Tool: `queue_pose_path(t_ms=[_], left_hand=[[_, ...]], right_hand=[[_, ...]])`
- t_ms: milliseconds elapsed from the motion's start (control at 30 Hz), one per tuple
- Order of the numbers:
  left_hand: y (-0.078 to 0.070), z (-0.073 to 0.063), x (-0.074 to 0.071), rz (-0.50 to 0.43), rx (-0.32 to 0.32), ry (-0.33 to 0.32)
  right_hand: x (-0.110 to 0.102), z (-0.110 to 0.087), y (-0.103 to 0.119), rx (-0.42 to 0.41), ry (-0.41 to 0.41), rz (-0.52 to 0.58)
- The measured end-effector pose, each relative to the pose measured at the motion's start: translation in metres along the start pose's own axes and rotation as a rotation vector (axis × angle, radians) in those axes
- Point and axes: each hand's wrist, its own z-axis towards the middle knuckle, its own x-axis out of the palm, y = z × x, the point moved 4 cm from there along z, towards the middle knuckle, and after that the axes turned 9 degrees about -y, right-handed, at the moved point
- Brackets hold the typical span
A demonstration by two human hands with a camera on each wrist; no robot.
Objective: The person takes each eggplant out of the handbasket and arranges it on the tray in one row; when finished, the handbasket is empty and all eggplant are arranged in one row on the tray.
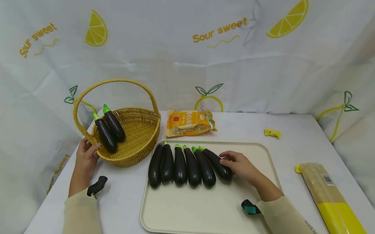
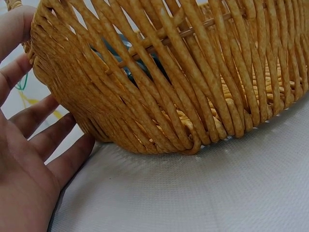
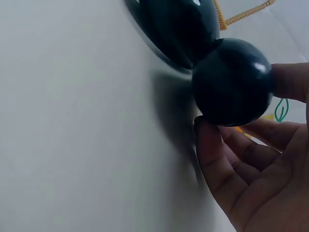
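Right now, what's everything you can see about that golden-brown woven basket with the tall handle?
The golden-brown woven basket looks like wicker, with gaps between its side strands and an arched handle. It stands upright on the white tablecloth, left of the rectangular cream tray. Two glossy dark eggplants with green tops lean inside. The person's left hand touches its left side.

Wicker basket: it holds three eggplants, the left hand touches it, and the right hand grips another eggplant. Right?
Wrong count: the head view shows two eggplants in the wicker basket, not three. The left hand touches it, and the right hand grips another eggplant.
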Motion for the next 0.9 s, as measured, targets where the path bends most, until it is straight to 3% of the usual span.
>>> queue_pose_path(t_ms=[167,433,600,767,900], left_hand=[[0.002,0.0,-0.002,0.017,-0.01,-0.008],[0.0,0.002,0.0,0.017,0.01,-0.007],[-0.001,0.001,0.001,0.019,-0.007,-0.014],[-0.001,0.0,0.0,0.041,-0.005,-0.019],[0.001,0.001,0.0,0.031,0.0,-0.008]], right_hand=[[0.004,-0.001,0.003,-0.015,-0.024,-0.103],[0.0,-0.004,0.006,-0.035,0.015,-0.137],[-0.007,0.002,0.014,-0.047,-0.024,-0.186],[-0.001,0.021,0.055,-0.135,-0.072,-0.333],[0.023,0.045,0.1,-0.207,-0.039,-0.367]])
